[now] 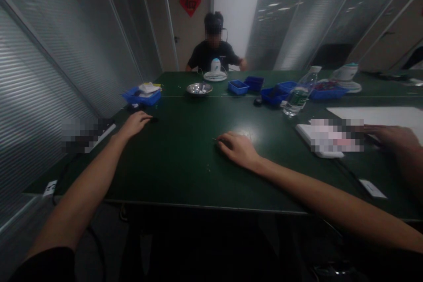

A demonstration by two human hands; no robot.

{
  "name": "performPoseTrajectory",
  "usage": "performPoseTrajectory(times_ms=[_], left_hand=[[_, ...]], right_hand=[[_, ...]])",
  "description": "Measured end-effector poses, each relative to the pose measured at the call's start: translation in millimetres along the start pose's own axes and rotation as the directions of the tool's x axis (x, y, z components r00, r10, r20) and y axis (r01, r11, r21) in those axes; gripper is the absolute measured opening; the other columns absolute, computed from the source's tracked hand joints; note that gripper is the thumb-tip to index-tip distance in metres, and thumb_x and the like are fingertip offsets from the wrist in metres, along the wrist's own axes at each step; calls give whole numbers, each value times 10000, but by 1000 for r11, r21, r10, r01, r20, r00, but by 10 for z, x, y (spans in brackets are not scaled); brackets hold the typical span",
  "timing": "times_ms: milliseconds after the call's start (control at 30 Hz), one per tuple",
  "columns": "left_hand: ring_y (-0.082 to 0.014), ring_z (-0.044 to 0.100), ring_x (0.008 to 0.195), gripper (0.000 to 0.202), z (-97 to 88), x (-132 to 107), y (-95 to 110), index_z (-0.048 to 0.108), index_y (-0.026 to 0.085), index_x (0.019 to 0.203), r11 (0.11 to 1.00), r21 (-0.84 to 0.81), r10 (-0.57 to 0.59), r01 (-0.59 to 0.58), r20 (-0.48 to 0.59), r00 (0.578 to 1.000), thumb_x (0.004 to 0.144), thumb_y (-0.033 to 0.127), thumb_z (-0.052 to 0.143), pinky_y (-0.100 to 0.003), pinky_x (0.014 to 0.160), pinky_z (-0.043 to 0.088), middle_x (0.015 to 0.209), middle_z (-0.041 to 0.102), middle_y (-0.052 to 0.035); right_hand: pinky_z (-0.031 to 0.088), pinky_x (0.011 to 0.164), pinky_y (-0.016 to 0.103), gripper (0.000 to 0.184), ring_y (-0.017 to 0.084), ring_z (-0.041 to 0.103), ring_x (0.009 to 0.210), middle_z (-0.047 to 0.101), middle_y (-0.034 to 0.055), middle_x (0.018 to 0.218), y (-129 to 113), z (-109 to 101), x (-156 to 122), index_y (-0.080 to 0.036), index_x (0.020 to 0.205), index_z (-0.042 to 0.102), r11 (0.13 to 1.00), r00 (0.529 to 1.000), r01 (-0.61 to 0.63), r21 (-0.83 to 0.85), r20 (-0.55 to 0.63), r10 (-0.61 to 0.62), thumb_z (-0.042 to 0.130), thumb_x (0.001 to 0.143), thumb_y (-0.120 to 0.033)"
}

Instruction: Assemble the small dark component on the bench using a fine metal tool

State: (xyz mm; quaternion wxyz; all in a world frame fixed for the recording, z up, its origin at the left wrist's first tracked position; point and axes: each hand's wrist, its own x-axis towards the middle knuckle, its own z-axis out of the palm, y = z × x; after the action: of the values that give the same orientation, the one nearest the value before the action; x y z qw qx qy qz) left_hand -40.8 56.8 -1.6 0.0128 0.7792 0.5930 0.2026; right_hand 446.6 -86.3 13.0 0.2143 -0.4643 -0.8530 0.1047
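My left hand (135,124) is low over the left part of the green table (185,163), its fingers pinched on a small dark object (154,119). What kind of object that is cannot be made out. Near the middle of the table, my right hand (238,147) is closed, with a thin, light, pin-like piece (214,139) sticking out from its fingertips. A few tiny light specks (208,168) lie on the surface in front of it. The two hands are well apart.
Beyond my hands stand a metal bowl (194,92), blue bins (238,87) and a leaning water bottle (299,94). A blue tray (142,97) with papers is at the left. Another person's hand (393,139) is at the right beside a white device (306,134); a person (214,53) sits opposite.
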Motion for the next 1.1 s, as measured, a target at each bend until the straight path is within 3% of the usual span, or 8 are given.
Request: performPoseTrajectory(times_ms=[133,300,467,667,967,1100], left_hand=[[-312,634,1059,284,-10,14,-25,750,207,986,999,49,-12,10,24,1000,914,388,544,-439,991,468,1107,696,-132],[-313,654,1050,306,-27,-42,104,705,192,1098,995,101,-18,25,-68,998,949,378,513,-419,945,485,1113,714,-139],[-271,696,972,291,-38,-24,237,723,199,1116,991,-84,-122,109,-169,978,939,367,563,-377,901,511,1062,758,-97],[-253,717,921,270,-35,44,219,792,207,1033,951,-251,-222,181,-148,964,830,368,714,-373,873,539,1011,784,-68],[-234,724,823,337,-55,24,267,794,210,1103,948,-249,-227,197,-98,969,831,389,706,-325,770,535,928,788,-68],[-249,722,852,305,-66,23,253,804,216,1079,946,-244,-241,215,-83,967,826,361,714,-349,802,535,967,788,-81]], right_hand=[[477,730,318,321,187,653,827,701,75,1104,11,7,1,-213,1236,675,1000,1000,11,-8,-8,-11,511,1034,-401],[480,747,325,323,194,655,854,701,73,1106,5,0,-2,-208,1226,679,1000,1000,16,-12,-13,-16,506,1035,-401],[483,753,326,325,199,656,864,703,81,1109,1,-4,3,-208,1227,679,1000,1000,10,-6,4,-10,508,1032,-405],[473,732,318,325,192,650,839,702,80,1100,18,20,2,-209,1233,676,1000,1000,11,-17,-1,-11,503,1034,-399],[479,764,320,322,194,655,867,695,71,1105,-3,3,-4,-209,1230,675,1000,1000,16,-20,4,-16,498,1034,-393],[482,766,323,323,192,657,856,694,76,1114,-9,0,-8,-210,1229,674,1000,1000,13,-18,13,-13,500,1034,-400]])
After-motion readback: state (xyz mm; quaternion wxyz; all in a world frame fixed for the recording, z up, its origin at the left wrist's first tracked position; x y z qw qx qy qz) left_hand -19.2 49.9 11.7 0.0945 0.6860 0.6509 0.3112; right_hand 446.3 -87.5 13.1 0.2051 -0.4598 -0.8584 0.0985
